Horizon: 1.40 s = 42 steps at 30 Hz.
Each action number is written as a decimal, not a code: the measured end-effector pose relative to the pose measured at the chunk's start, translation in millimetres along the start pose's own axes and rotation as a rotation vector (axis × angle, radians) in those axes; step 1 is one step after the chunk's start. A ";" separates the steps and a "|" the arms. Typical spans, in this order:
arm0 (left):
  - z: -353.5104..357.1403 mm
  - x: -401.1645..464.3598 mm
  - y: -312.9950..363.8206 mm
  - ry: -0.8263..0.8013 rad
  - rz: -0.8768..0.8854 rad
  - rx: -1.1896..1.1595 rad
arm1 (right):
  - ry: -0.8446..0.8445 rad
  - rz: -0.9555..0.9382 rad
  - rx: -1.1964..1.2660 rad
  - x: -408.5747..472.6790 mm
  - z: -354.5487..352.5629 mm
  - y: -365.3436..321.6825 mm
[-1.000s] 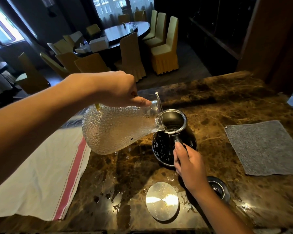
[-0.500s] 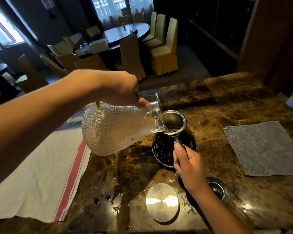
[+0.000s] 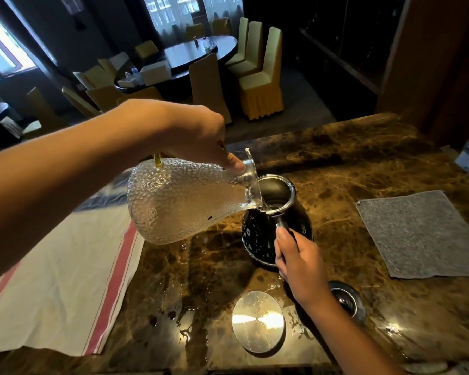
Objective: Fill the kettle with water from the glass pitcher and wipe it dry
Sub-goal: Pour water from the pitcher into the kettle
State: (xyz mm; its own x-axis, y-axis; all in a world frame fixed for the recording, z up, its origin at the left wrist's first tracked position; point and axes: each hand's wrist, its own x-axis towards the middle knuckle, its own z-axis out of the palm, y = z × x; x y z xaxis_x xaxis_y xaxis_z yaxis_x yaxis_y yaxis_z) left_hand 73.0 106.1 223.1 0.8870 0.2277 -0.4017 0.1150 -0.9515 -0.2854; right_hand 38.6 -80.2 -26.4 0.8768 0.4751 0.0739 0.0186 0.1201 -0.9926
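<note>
My left hand (image 3: 192, 136) grips the tipped glass pitcher (image 3: 184, 201), its lip over the kettle (image 3: 276, 228); my right hand (image 3: 298, 263) grasps the kettle's handle.

No writing, label, brand mark, number or sign can be read anywhere in the view.
</note>
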 end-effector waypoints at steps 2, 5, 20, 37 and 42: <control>-1.6 2.3 1.7 0.011 -0.006 0.021 | 0.000 -0.002 0.002 0.0 -0.2 0.2; -2.7 5.3 2.4 0.026 -0.002 0.028 | 0.001 -0.007 -0.008 -0.3 0.0 0.9; -6.9 8.4 9.6 0.037 -0.004 0.131 | 0.010 -0.016 -0.024 0.1 -0.3 1.0; -8.8 16.4 19.0 0.124 0.019 0.203 | -0.002 -0.021 -0.016 1.1 -0.9 1.7; -3.4 15.9 14.7 0.134 0.030 0.164 | -0.014 -0.028 -0.007 0.9 -1.0 0.2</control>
State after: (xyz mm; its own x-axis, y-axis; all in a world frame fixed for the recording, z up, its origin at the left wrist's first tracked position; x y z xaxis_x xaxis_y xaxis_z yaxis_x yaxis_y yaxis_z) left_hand 90.3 95.0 215.4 0.9417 0.1597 -0.2962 0.0229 -0.9085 -0.4172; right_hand 39.9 -80.6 -26.6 0.8689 0.4842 0.1034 0.0469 0.1274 -0.9907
